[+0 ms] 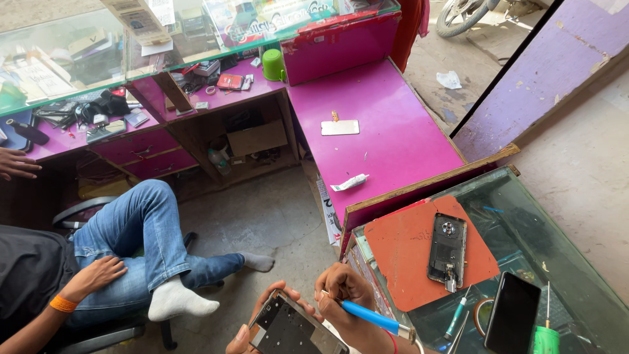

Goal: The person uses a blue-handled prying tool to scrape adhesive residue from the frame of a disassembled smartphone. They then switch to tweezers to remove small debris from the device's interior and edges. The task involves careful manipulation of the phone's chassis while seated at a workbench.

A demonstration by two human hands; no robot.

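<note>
Left hand (257, 322) cradles a phone frame (288, 328) at bottom centre, long axis running upper-left to lower-right. Right hand (344, 292) pinches a blue-handled tool (370, 317), tip at the frame's upper edge, handle pointing lower-right.

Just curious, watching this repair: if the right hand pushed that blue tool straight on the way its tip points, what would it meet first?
Probably the opened phone frame held in the left hand; the right hand aims the blue tool there, though depth is unclear.
</note>
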